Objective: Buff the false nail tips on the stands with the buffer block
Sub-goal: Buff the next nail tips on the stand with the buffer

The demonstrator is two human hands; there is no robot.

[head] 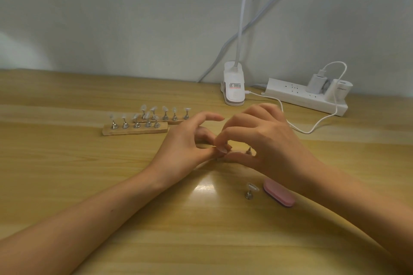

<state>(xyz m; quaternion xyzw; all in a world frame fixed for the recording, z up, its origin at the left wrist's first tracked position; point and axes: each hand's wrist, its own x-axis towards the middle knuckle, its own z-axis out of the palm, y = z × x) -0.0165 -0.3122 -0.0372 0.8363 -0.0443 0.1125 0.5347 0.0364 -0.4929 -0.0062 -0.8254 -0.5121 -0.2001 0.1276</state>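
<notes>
Both hands meet mid-surface. Right hand [263, 140]: index finger curled down and thumb under, pinching a tip [221, 150]. Left hand [185, 143]: thumb pinching the same tip from the other side, index arched above it and touching nothing; its other fingers are hidden, so I can't tell which one backs the thumb. The metal foot of a stand [248, 150] shows in the gap under the right hand's fingers; can't tell if it's gripped.

Buffer [279, 193], pink, lies flat and unheld towards the near edge, right of centre, beside the right forearm. Loose stand [250, 191] with a tip is upright just left of it.

Two racks [135, 130] of tipped stands sit left of centre, towards the far edge.

Far edge, right: lamp clamp [233, 87], power strip [306, 96], cable [312, 128] trailing across the surface [89, 185].
</notes>
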